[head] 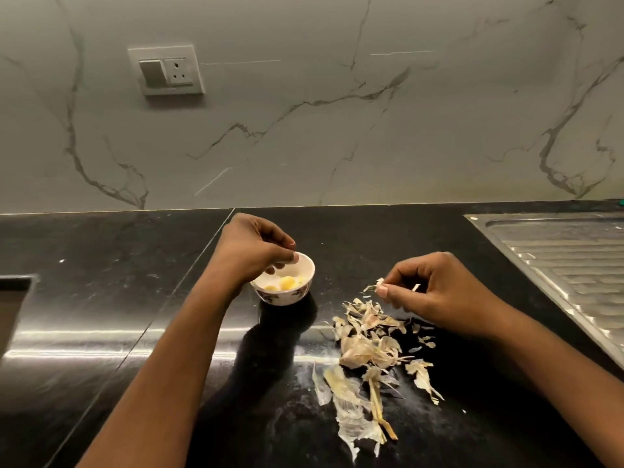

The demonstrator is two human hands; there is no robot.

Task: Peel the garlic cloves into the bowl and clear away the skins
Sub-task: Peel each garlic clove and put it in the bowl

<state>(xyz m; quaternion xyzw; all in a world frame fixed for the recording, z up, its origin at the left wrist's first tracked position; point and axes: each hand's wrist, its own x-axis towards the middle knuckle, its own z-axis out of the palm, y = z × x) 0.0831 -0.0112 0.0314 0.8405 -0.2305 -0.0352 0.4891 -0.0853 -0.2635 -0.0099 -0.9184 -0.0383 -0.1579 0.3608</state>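
A small white bowl (305,270) with a patterned outside stands on the black counter, with a few peeled yellow garlic cloves (287,282) in it. My left hand (251,248) hovers over the bowl's far left rim, its fingers loosely curled and dipping into it; I see nothing held in them. My right hand (435,292) is to the right of the bowl, above the pile, and pinches a scrap of garlic skin (377,284) between thumb and fingers. A pile of dry garlic skins and stalk (366,352) lies on the counter below that hand.
The black stone counter (101,315) runs left to right, with a seam left of the bowl. A steel sink drainboard (567,258) sits at the right. A marble wall with a switch and socket plate (167,70) stands behind. A recess shows at the far left edge.
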